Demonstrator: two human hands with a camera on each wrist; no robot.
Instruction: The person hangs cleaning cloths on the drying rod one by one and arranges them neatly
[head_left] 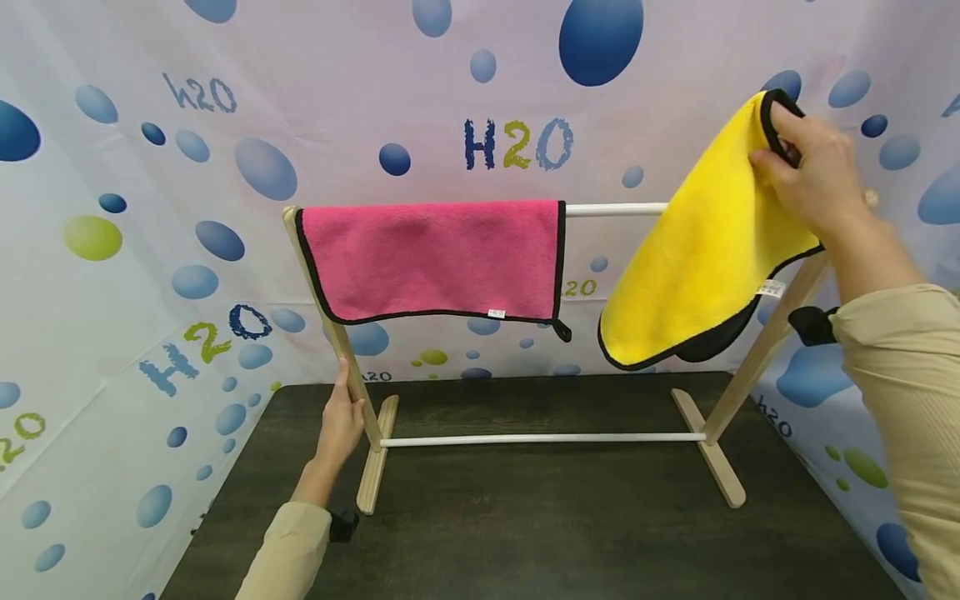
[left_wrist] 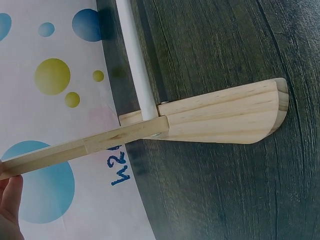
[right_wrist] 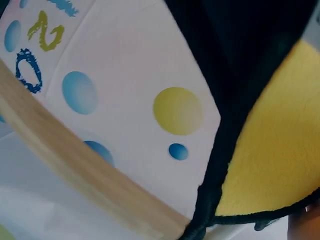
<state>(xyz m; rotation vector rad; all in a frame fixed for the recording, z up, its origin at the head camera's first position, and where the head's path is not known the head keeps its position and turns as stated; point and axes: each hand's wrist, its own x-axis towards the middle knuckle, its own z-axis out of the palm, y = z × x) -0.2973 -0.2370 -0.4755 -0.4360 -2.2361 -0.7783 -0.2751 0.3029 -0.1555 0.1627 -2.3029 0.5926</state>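
Observation:
My right hand (head_left: 821, 167) pinches the upper corner of a yellow towel (head_left: 686, 258) with black edging and a white tag. The towel hangs slanted in front of the right end of the rack's white top rod (head_left: 615, 210), and its dark back shows at the lower edge. In the right wrist view the yellow towel (right_wrist: 277, 150) fills the right side. My left hand (head_left: 341, 421) grips the left wooden post (left_wrist: 85, 147) of the drying rack, low on the post; in the left wrist view only its fingertips show. A pink towel (head_left: 431, 262) drapes over the top rod's left half.
The rack's wooden feet (head_left: 716, 467) stand on a dark wood-grain table (head_left: 525, 533). A white lower rod (head_left: 540, 438) joins the two posts. Behind stands a backdrop (head_left: 337, 100) with blue and green dots and H2O lettering.

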